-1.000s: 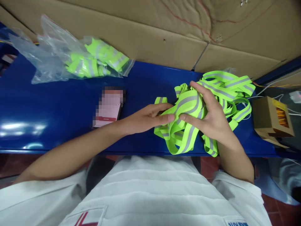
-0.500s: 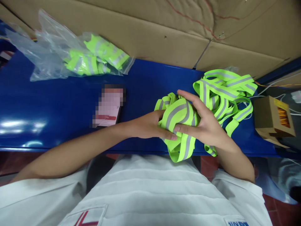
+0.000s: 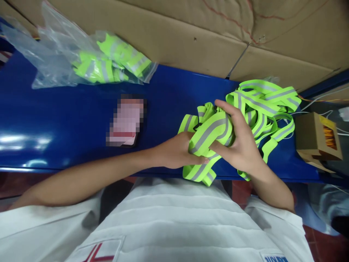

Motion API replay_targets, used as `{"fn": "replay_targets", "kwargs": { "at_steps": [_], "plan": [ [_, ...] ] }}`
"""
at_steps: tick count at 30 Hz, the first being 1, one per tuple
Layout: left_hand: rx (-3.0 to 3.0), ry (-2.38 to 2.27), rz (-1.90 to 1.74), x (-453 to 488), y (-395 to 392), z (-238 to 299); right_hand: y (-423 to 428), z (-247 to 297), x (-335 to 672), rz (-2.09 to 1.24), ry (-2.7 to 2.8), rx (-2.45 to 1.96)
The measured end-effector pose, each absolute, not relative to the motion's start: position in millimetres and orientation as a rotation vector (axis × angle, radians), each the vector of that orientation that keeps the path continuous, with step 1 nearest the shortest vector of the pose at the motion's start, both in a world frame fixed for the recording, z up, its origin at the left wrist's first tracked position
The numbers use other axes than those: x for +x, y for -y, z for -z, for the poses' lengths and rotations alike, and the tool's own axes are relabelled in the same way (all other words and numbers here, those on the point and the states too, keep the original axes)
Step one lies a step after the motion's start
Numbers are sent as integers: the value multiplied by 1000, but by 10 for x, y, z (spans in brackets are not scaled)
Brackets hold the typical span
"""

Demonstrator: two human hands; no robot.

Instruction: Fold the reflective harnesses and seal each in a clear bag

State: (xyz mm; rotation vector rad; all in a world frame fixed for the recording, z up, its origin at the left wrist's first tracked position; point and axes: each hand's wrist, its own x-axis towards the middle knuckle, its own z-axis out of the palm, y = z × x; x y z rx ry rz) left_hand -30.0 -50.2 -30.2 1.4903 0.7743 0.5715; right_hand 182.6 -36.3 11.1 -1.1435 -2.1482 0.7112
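The grip of the left hand (image 3: 177, 153) is pressed together on the strap bundle (image 3: 209, 133): its fingers curl into the folds and its thumb lies along a lower band. The grip of the right hand (image 3: 240, 145) wraps the same bundle from the other side, with the fingers arched over the top and the thumb pinching from below. The bundle is neon yellow-green webbing with a grey reflective stripe, gathered into loops. It sits over the near edge of the blue counter (image 3: 68, 120), right of its middle, and one loop hangs past that edge.

Just beyond the right hand, toward the counter's far right corner, a loose heap of straps (image 3: 267, 105) of the same kind lies spread out. It touches or nearly touches the bundle. Off the counter's right end stands a small cardboard box (image 3: 316, 138). Near the counter's middle lies a pink thing (image 3: 125, 120), too blurred to make out. At the far left of the counter a clear plastic bag (image 3: 109, 65) holds folded straps. Cardboard sheets (image 3: 191, 36) rise along the counter's far edge.
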Motion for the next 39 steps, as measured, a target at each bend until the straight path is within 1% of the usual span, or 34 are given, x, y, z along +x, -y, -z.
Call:
{"fn": "replay_targets", "kwargs": {
  "at_steps": [4, 8, 11, 17, 22, 27, 31, 33, 35, 38, 39],
  "plan": [
    [1575, -673, -525, -378, 407, 319, 303, -125, 1838, -1244, 2037, -1161],
    [1488, -682, -516, -348, 458, 331, 268, -116, 1824, -1815, 1718, -1119],
    [1391, -698, -534, -319, 502, 335, 266, -101, 1817, -2001, 1478, -1095],
    [1235, -627, -547, -297, 503, 321, 259, -62, 1805, -1998, 1338, -1053],
    [1243, -511, -433, -372, 404, 285, 240, -97, 1863, -1785, 1392, -1121],
    [1445, -770, -606, -478, 264, 267, 181, -156, 1996, -1729, 1362, -1140],
    [1496, -685, -463, -541, 193, 204, 126, -148, 2014, -1731, 1372, -1138],
    [1510, -690, -464, -531, 203, 197, 113, -128, 1985, -1688, 1380, -1159],
    [1577, -800, -646, -492, 256, 217, 110, -103, 1951, -1584, 1409, -1207],
    [1857, -1046, -1265, -426, 391, 256, 121, -72, 1926, -1332, 1515, -1256],
    [2004, -1052, -1435, -408, 440, 263, 129, -67, 1925, -1276, 1571, -1268]
  ]
}}
